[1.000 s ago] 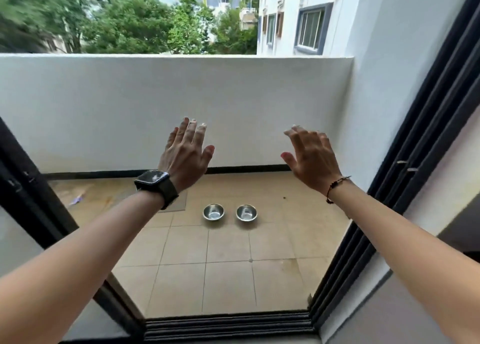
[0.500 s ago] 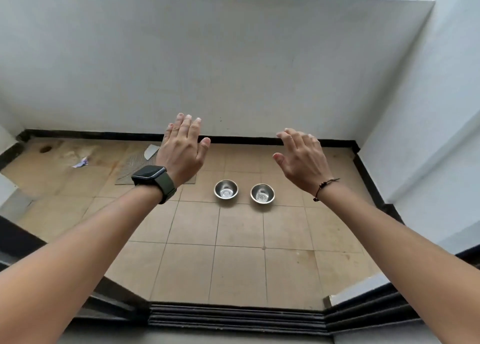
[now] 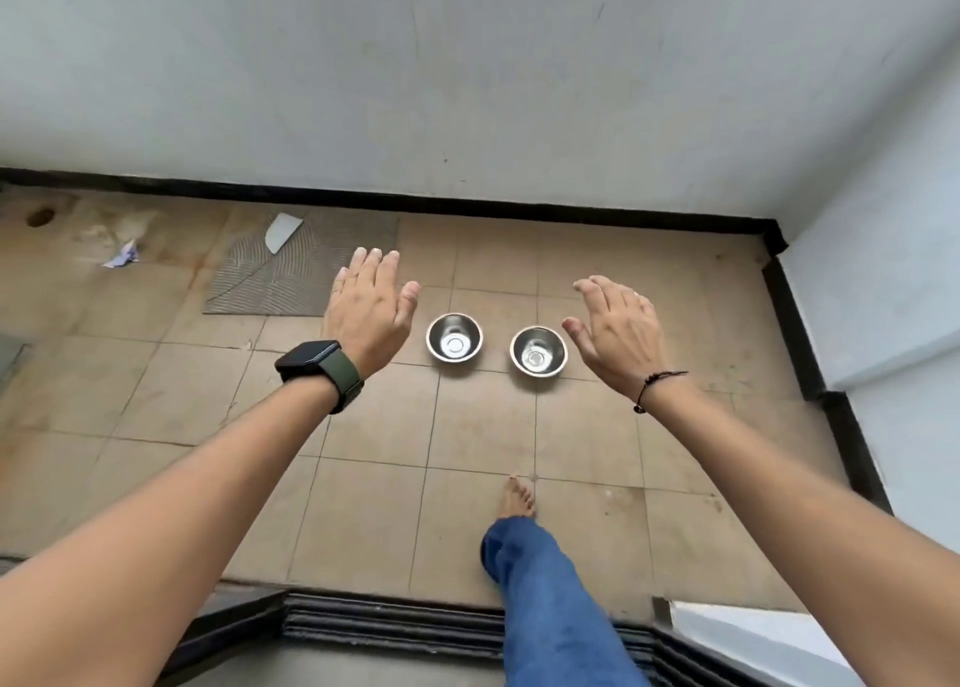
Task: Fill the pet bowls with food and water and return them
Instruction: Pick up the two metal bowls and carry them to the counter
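You had stepped over the door track [image 3: 395,629] onto the balcony since a second before: the view that earlier took in trees and buildings above the wall had tipped down to the tiled floor [image 3: 363,520], and your bare foot [image 3: 517,499] in a blue trouser leg was now planted on the tiles at lower centre. The two steel bowls [image 3: 454,338], side by side but not touching at the centre of the frame, looked larger and nearer than before, and both appeared empty. Your left hand [image 3: 370,312], with the dark watch [image 3: 319,369] on its wrist, hung in the air left of the bowls with fingers straight and together, holding nothing. Your right hand [image 3: 615,335], a thin cord bracelet [image 3: 657,387] at the wrist, hovered right of them with fingers loosely spread and slightly bent, also holding nothing. I judged the task to be at its very start: you were closing in to pick the bowls up, and filling and returning were yet to come. Beyond them a ridged grey mat [image 3: 311,276] with a pale shard on it lay at upper left, a scrap of paper [image 3: 122,256] further left, and a black skirting [image 3: 467,203] ran under the grey wall [image 3: 467,73].
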Motion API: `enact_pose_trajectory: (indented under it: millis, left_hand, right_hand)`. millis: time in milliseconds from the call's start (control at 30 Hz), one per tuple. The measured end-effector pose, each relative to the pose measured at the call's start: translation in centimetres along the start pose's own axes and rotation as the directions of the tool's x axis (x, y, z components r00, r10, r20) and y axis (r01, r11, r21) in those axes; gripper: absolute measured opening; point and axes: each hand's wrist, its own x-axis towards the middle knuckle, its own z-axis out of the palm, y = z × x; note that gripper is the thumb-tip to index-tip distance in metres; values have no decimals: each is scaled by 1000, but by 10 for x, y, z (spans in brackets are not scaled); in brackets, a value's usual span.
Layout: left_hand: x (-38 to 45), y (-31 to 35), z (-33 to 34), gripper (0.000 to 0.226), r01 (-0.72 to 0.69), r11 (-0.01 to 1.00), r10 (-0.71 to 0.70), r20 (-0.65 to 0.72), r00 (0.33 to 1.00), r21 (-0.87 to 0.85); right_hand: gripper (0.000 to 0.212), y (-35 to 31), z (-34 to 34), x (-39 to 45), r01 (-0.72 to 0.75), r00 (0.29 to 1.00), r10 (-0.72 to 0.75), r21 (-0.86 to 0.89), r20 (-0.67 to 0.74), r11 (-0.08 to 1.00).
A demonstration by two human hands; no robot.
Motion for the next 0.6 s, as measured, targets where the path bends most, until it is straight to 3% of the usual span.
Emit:
enact_pose_trajectory:
  millis: [133, 333, 500, 600]
  left_hand:
    - [62, 6, 45, 50, 109, 992, -101, 119, 988, -61]
    - [121, 16, 102, 47, 258, 948, -192, 311, 931, -188]
    - [165, 10, 142, 35, 460, 865, -312, 506, 804, -199]
    - [194, -1, 173, 25, 621, 741, -376, 609, 699, -256]
  right_hand:
    - [74, 30, 37, 60, -65, 994, 61, 36, 95, 997]
    - [44, 68, 88, 138, -140, 965, 124, 57, 230, 988]
    - [42, 86, 129, 183, -264, 921, 213, 120, 327, 957]
    - [42, 95, 164, 207, -368, 877, 296, 131, 378, 921]
